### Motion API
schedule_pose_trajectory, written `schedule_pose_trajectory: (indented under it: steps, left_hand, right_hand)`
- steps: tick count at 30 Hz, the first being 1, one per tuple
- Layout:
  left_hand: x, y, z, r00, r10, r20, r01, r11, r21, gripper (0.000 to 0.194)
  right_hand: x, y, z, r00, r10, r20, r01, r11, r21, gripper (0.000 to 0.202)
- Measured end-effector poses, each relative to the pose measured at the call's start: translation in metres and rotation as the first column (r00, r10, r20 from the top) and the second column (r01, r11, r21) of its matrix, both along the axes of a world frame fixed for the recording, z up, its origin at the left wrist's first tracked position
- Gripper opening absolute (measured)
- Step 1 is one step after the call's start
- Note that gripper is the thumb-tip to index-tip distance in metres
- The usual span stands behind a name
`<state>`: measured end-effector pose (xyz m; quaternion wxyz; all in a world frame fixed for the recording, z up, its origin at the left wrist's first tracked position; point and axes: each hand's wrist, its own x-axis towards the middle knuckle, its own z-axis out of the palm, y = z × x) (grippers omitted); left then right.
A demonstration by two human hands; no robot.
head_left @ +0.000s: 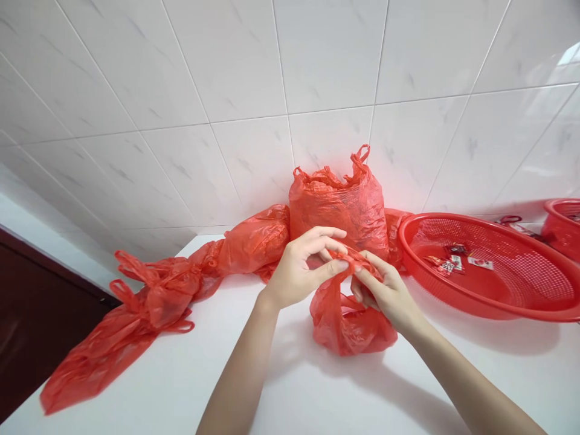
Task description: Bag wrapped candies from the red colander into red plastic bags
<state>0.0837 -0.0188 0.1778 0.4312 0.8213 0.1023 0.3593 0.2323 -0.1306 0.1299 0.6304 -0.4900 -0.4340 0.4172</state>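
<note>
Pale tiles back the surface. A bag sits just below the left hand and right hand, its neck rising between them, neither nearer; the right pinches it, the left touches, grip unclear.

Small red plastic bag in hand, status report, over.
Right hand pinching, left hand touching gathered top of small red plastic bag. Body below hands. Bulging red plastic bag behind; perforated red plastic basket right, clear of hands.

The left grip and right grip pinch a red bag.
</note>
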Motion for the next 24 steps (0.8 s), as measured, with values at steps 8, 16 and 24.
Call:
schedule_pose_trajectory:
  steps: [8, 16, 24]
  left_hand:
    - [0.013, -0.002, -0.003, 0.969, 0.222, -0.106, -0.215, 0.974, 0.072, 0.016]
    - [0.023, -0.003, -0.013, 0.922, 0.326, -0.210, -0.336, 0.942, -0.017, 0.012]
    - [0.016, -0.009, -0.023, 0.965, 0.153, -0.213, -0.142, 0.987, 0.070, 0.042]
  right_hand:
    - [0.003, -0.004, 0.006, 0.963, 0.021, 0.269, -0.035, 0.998, 0.047, 0.024]
    - [0.002, 0.001, -0.001, 0.922, -0.088, 0.378, 0.066, 0.995, 0.072, 0.037]
    - [0.010, 0.008, -0.006, 0.989, -0.106, 0.107, 0.107, 0.994, -0.004, 0.051]
